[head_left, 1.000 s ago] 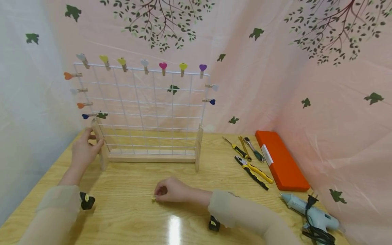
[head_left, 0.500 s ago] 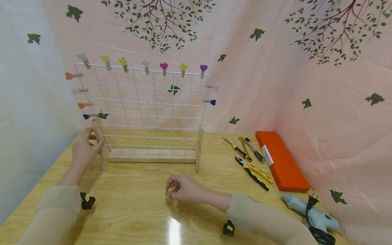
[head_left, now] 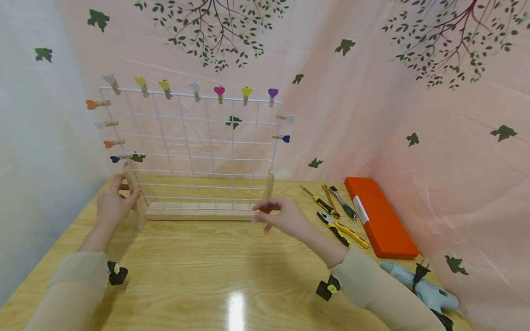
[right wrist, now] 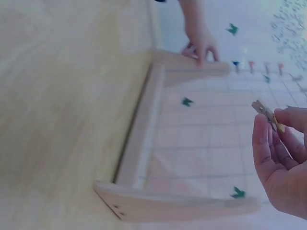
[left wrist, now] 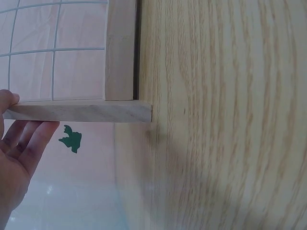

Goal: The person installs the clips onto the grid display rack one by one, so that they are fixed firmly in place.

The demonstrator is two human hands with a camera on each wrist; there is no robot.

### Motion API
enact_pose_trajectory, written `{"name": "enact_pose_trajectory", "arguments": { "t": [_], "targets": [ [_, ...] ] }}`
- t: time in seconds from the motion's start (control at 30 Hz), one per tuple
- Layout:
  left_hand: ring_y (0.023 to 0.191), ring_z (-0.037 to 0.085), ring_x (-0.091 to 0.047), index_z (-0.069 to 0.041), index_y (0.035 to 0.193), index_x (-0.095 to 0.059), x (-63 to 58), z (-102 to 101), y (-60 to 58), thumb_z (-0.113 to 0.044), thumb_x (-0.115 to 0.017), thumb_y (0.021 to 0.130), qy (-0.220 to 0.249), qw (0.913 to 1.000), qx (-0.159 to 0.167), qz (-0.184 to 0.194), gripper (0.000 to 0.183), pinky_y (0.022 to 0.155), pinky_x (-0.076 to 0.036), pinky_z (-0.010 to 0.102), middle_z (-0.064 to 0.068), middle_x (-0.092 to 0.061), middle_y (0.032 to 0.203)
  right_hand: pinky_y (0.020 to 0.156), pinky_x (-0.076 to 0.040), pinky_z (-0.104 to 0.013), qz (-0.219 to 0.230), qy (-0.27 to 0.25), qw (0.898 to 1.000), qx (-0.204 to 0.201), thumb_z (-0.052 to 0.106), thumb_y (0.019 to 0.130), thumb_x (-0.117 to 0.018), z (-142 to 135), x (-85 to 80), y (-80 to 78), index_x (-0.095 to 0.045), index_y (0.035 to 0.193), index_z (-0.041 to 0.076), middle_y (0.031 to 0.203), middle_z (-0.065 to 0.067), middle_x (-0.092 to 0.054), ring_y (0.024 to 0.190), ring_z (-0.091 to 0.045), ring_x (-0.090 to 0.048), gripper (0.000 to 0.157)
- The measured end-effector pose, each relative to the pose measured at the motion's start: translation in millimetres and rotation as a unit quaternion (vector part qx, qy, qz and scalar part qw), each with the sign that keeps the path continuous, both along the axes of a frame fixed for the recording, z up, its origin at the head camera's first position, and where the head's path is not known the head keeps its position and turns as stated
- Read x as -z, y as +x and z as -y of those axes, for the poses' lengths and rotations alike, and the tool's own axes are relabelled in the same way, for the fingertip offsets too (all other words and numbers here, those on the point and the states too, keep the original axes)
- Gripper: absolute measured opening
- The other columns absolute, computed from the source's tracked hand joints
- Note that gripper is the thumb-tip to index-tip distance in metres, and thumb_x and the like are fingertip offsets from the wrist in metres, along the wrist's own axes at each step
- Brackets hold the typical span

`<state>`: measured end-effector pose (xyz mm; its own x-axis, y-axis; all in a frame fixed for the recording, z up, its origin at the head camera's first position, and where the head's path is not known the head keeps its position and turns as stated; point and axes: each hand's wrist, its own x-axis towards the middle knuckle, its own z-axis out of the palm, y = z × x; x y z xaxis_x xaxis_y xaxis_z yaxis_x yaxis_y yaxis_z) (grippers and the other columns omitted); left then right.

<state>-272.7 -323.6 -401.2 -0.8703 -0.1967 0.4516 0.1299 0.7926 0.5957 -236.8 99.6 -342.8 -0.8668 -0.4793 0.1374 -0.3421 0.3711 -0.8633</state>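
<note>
In the head view a white wire grid [head_left: 233,98] stands upright in a wooden stand [head_left: 203,215]. Heart-topped clothespins, such as a purple one [head_left: 273,93] and a dark blue one [head_left: 285,138], line its top and both sides. My left hand [head_left: 113,202] grips the stand's left post [left wrist: 127,113], thumb on one face and fingers on the other. Before the stand's right post, my right hand [head_left: 287,218] pinches a small wooden clothespin [right wrist: 261,109] between thumb and fingers. A bit of yellow shows at its held end; its top is mostly covered by the fingers.
To the right on the wooden table lie pliers [head_left: 354,232], a screwdriver [head_left: 323,202], wrenches [head_left: 343,202] and an orange box [head_left: 383,218]. A glue gun [head_left: 430,289] with a cord is at the front right. Printed cloth hangs behind.
My right hand has risen from the tabletop with the clothespin and moved right and away from me, to the stand's right post. The left hand stays on the left post.
</note>
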Motion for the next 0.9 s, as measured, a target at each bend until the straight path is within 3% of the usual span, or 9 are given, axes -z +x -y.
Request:
{"name": "enact_pose_trajectory", "arguments": {
  "t": [0.13, 0.23, 0.47, 0.6, 0.67, 0.77, 0.9],
  "targets": [
    [0.060, 0.033, -0.058, -0.001, 0.125, -0.039, -0.5, -1, 1.7, -0.021, -0.056, 0.087, -0.001, 1.0000, -0.001, 0.001, 0.045, 0.040, -0.041, 0.019, 0.031, -0.054, 0.099, 0.058, -0.052, -0.031, -0.045, -0.057, 0.997, 0.030, 0.020, 0.083, -0.063, -14, -23.4, -5.4, -0.064, 0.096, 0.008, 0.088, -0.006, -0.063, 0.068, -0.024, -0.060, 0.018],
    [0.058, 0.032, -0.058, -0.001, 0.124, -0.040, -0.9, -2, 2.0, -0.020, -0.056, 0.087, -0.001, 1.0000, -0.003, -0.001, 0.044, 0.040, -0.040, 0.018, 0.031, -0.054, 0.098, 0.058, -0.050, -0.028, -0.098, -0.124, 0.986, 0.052, 0.015, 0.083, -0.062, -24, -31.3, -16.3, -0.063, 0.095, 0.003, 0.085, -0.004, -0.060, 0.065, -0.020, -0.057, 0.017],
    [0.060, 0.032, -0.058, -0.002, 0.123, -0.040, -0.3, -1, 1.3, -0.021, -0.056, 0.087, 0.000, 1.0000, -0.003, 0.003, 0.043, 0.040, -0.044, 0.023, 0.030, -0.054, 0.100, 0.058, -0.043, -0.017, -0.175, -0.268, 0.937, 0.143, 0.012, 0.079, -0.066, -33, -29.7, -45.1, -0.063, 0.090, 0.000, 0.077, 0.001, -0.058, 0.065, -0.011, -0.050, 0.017],
    [0.062, 0.033, -0.058, -0.002, 0.123, -0.039, 0.9, 1, 0.4, -0.021, -0.055, 0.087, 0.000, 1.0000, 0.001, 0.004, 0.044, 0.041, -0.045, 0.025, 0.030, -0.054, 0.100, 0.054, -0.041, -0.017, -0.205, -0.321, 0.906, 0.185, 0.008, 0.078, -0.067, -31, -25.5, -61.6, -0.065, 0.086, 0.000, 0.072, 0.002, -0.058, 0.059, -0.010, -0.048, 0.012],
    [0.062, 0.033, -0.058, -0.002, 0.123, -0.039, 1.0, 1, 0.1, -0.021, -0.055, 0.087, 0.001, 1.0000, 0.001, 0.001, 0.043, 0.041, -0.045, 0.025, 0.029, -0.054, 0.100, 0.053, -0.040, -0.017, -0.212, -0.335, 0.896, 0.200, 0.008, 0.078, -0.067, -29, -22.1, -69.1, -0.065, 0.086, 0.000, 0.070, 0.002, -0.058, 0.058, -0.009, -0.048, 0.011],
    [0.060, 0.032, -0.057, -0.003, 0.122, -0.040, 1.3, 1, -0.5, -0.021, -0.056, 0.087, -0.001, 1.0000, -0.002, -0.006, 0.043, 0.041, -0.043, 0.024, 0.029, -0.054, 0.098, 0.052, -0.039, -0.017, -0.214, -0.350, 0.888, 0.209, 0.008, 0.077, -0.068, -25, -16.0, -78.0, -0.066, 0.085, 0.000, 0.069, 0.003, -0.058, 0.057, -0.009, -0.048, 0.011],
    [0.058, 0.030, -0.057, -0.003, 0.122, -0.041, 2.4, 1, -1.0, -0.020, -0.056, 0.087, -0.004, 0.9999, -0.003, -0.013, 0.042, 0.039, -0.040, 0.020, 0.029, -0.056, 0.096, 0.051, -0.039, -0.017, -0.209, -0.358, 0.887, 0.201, 0.008, 0.077, -0.068, -18, -10.7, -86.4, -0.066, 0.084, 0.004, 0.068, 0.003, -0.058, 0.055, -0.008, -0.047, 0.008]
  ]
}}
